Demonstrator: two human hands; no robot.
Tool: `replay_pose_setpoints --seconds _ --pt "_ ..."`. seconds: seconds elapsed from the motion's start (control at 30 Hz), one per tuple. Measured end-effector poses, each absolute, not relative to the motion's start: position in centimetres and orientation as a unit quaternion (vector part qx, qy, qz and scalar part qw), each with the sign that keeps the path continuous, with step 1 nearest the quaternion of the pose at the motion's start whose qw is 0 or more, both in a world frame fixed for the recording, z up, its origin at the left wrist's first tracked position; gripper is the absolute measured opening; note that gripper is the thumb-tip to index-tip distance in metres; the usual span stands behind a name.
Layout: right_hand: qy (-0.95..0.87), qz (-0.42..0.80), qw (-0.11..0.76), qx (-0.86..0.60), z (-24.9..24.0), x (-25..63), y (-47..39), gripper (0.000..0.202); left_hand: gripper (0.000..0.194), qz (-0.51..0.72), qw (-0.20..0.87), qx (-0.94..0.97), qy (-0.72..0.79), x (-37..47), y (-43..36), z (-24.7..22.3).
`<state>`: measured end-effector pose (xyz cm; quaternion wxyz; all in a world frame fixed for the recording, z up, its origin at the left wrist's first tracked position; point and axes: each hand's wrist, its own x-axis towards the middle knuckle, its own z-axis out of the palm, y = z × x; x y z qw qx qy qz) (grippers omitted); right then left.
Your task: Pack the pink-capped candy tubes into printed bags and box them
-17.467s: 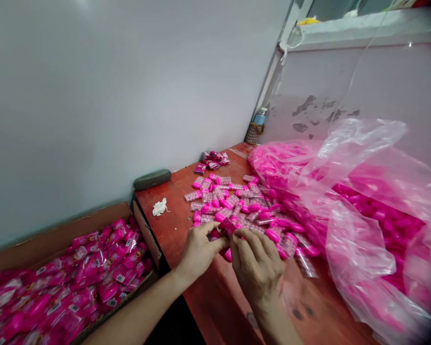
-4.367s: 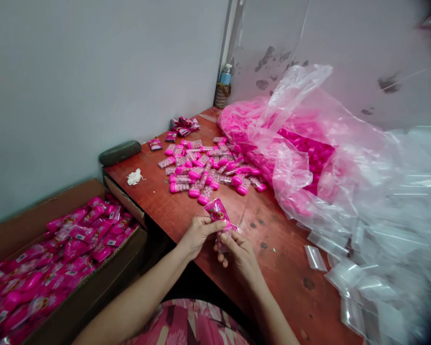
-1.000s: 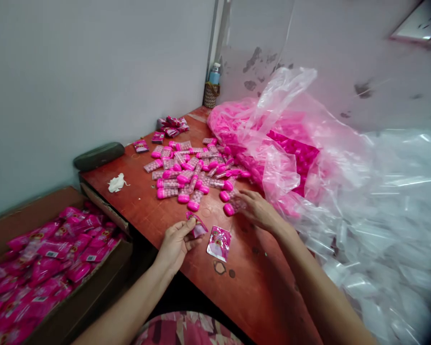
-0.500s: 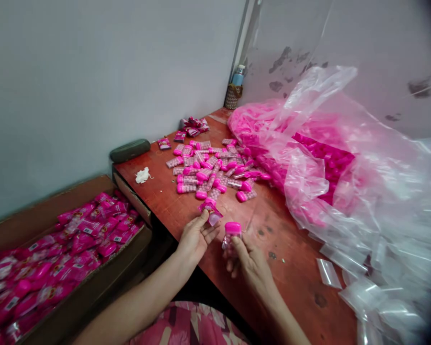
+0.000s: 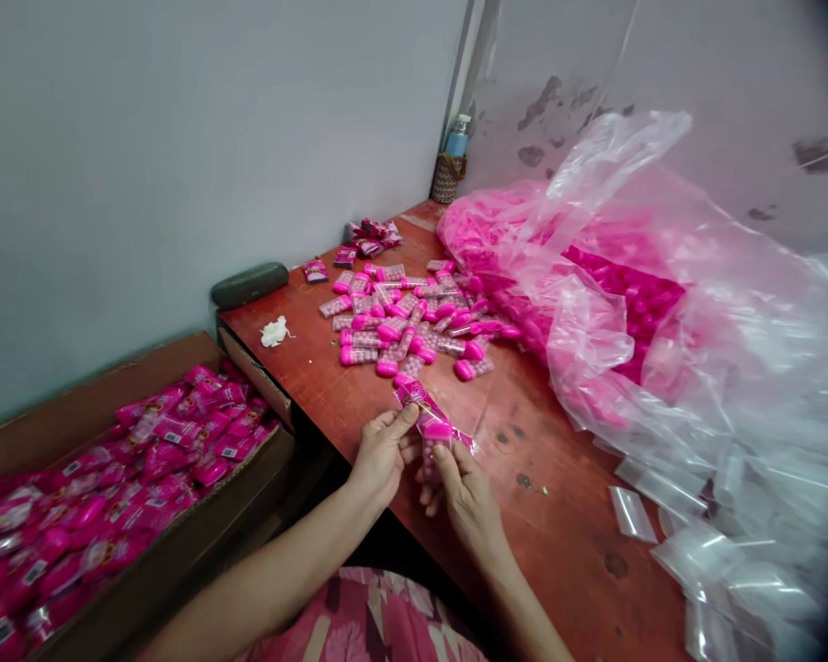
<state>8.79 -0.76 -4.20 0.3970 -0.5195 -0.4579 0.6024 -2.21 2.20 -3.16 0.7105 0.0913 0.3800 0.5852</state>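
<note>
Over the table's near edge, my left hand (image 5: 385,455) pinches a printed pink wrapper (image 5: 418,397) between thumb and fingers. My right hand (image 5: 465,496) is closed around a small clear container with a pink cap (image 5: 436,430), filled with pink beads. The capped end touches the wrapper and partly overlaps it, so whether it sits inside the wrapper's mouth cannot be told. Just beyond the hands lies a pile of similar pink-capped containers (image 5: 406,333) on the red table (image 5: 545,496).
A cardboard box (image 5: 248,492) of pink wrapped packs stands at the left. A big clear bag (image 5: 580,322) of pink pieces fills the right, with clear sleeves (image 5: 631,513) nearby. Behind are a dark case (image 5: 249,285), wrapper stacks (image 5: 373,237) and a bottle (image 5: 458,136).
My two hands have come together. The wrapper in my left hand is now spread out and meets the capped end of the container in my right hand.
</note>
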Motion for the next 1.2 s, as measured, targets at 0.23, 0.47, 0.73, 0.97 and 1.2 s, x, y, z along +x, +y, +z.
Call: replay_pose_setpoints --seconds 0.23,0.47,0.73,0.97,1.2 --pt "-0.417 0.648 0.412 -0.487 -4.5 8.7 -0.4 0.033 0.031 0.555 0.723 0.153 0.382 -2.1 2.3 -2.8" --pt "-0.485 0.572 0.411 -0.518 -5.6 8.8 -0.7 0.03 0.03 0.496 0.748 0.209 0.389 -2.1 2.2 -3.4" --pt "-0.435 0.665 0.386 -0.469 -4.8 9.1 -0.6 0.032 0.023 0.459 0.751 0.279 0.385 -3.1 2.9 -2.9" --pt "-0.501 0.539 0.411 -0.538 -4.9 8.9 -0.5 0.029 0.025 0.459 0.748 0.285 0.386 -2.9 2.8 -2.9" --pt "-0.384 0.676 0.441 -0.448 -4.6 9.0 -0.5 0.033 0.027 0.438 0.786 0.256 0.352 -3.0 2.1 -2.9"
